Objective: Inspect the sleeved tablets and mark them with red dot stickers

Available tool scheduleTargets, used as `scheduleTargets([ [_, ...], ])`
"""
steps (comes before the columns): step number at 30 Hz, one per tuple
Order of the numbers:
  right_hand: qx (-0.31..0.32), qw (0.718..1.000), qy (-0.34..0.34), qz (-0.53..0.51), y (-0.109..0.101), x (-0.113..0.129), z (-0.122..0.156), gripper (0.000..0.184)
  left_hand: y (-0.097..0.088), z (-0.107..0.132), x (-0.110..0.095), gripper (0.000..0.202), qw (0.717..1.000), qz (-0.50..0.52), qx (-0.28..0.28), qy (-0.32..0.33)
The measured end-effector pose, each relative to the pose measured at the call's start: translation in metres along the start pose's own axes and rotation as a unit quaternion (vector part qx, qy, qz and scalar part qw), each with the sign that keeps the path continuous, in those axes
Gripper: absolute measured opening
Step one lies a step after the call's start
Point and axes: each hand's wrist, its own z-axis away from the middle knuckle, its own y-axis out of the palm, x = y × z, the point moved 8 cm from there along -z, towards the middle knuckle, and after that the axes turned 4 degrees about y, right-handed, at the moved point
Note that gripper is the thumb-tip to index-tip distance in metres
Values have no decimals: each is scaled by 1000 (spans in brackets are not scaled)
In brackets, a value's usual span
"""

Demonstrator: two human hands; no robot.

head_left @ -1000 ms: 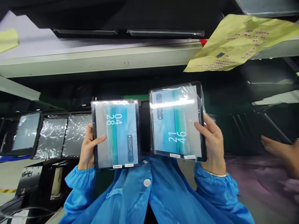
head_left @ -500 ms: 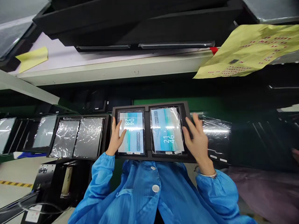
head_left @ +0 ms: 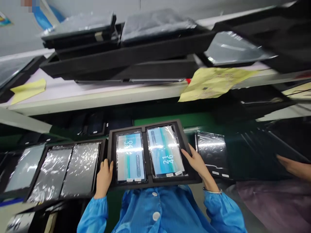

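A black foam tray (head_left: 157, 183) lies in front of me, close to my body, slightly turned. Two tablets wrapped in clear film sit in its compartments with their screens lit. The left tablet (head_left: 132, 158) shows 04 28 sideways; the right tablet (head_left: 161, 145) shows 21 46 and sits a little tilted. Small white labels are at the lower edges of both. My left hand (head_left: 104, 178) is closed on the tray's left edge, fingers curled. At the right edge, my right hand (head_left: 198, 163) grips the tray with its thumb side over the rim.
Left stands another tray with two film-wrapped tablets (head_left: 80, 168). On the right lies a wrapped dark tablet (head_left: 211, 155). Another person's hand (head_left: 295, 166) reaches in at far right. Above runs a white shelf (head_left: 102, 98) with stacked trays and a hanging yellow paper (head_left: 211, 84).
My left hand has moved off the left tablet onto the tray's left edge. The right hand has closed on the right edge. The view has tilted up, and another person's hand shows farther in.
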Motion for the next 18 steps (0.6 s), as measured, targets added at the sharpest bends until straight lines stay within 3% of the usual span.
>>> scheduleTargets([
  [3,-7,999,-22,-34,-3,11,-2,77,-2,-6,18,24,994,107,-14,-12],
  [7,-5,997,-33,-71,-12,19,4,66,-8,-10,33,39,958,278,-12,-70],
  [12,-2,993,-11,-116,-30,18,16,63,-18,3,13,74,858,478,28,-187],
  [18,9,986,46,-160,-53,10,16,67,-23,19,-15,71,787,546,83,-274],
])
